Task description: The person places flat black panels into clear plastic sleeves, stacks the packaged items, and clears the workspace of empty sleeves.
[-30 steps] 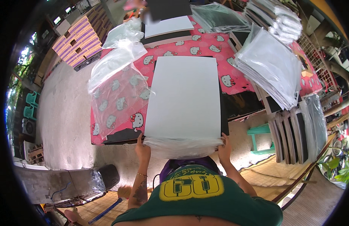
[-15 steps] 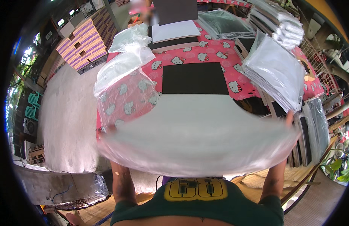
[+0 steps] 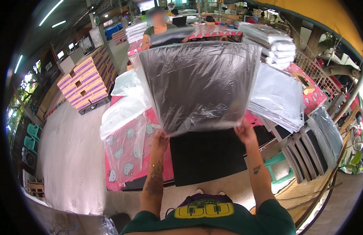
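Over the matte black rectangular board's (image 3: 208, 160) far end, left hand (image 3: 161, 138) and right hand (image 3: 244, 130) clamp a dark rectangular sheet in clear plastic (image 3: 201, 86).

Big stack of tan-and-purple cartons (image 3: 87, 80) sitting on a dark pallet (image 3: 94, 106) over on the left, couple green plastic chairs (image 3: 32, 137) further left, tube lights (image 3: 51, 12) up top, yellow canopy (image 3: 326, 17) and some leafy plants (image 3: 356, 158) on the right.

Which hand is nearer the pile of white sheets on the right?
Right. The right hand, holding the plastic by its near right corner, is left of the pile; the left hand, at the near left corner, is farther left.
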`<state>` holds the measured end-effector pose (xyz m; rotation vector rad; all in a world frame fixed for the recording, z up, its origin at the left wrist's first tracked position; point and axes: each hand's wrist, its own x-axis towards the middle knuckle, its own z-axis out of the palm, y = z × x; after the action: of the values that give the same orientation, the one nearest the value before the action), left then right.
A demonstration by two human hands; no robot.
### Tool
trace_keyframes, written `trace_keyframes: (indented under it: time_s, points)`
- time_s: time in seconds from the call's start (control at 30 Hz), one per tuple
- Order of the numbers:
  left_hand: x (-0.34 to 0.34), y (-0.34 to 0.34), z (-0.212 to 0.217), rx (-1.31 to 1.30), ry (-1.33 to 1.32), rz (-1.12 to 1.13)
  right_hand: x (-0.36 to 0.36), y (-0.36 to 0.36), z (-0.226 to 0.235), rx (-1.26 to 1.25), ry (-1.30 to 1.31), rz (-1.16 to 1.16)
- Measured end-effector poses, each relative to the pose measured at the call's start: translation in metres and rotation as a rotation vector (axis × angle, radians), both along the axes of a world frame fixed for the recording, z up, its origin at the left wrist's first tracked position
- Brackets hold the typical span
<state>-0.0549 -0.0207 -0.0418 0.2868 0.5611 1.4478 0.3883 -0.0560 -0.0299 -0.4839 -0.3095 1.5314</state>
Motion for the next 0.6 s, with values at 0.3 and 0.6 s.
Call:
trace_keyframes:
  time_s: [0.3, 0.6]
  points:
    - [0.025, -0.002, -0.019, 0.233, 1.161, 0.123, -0.025, -0.031, -0.022, 0.072, -0.876, -0.300]
    - [0.235, 0.067, 0.104, 0.456, 0.746, -0.287, 0.185, -0.049, 0.096, -0.120, -0.740, -0.600]
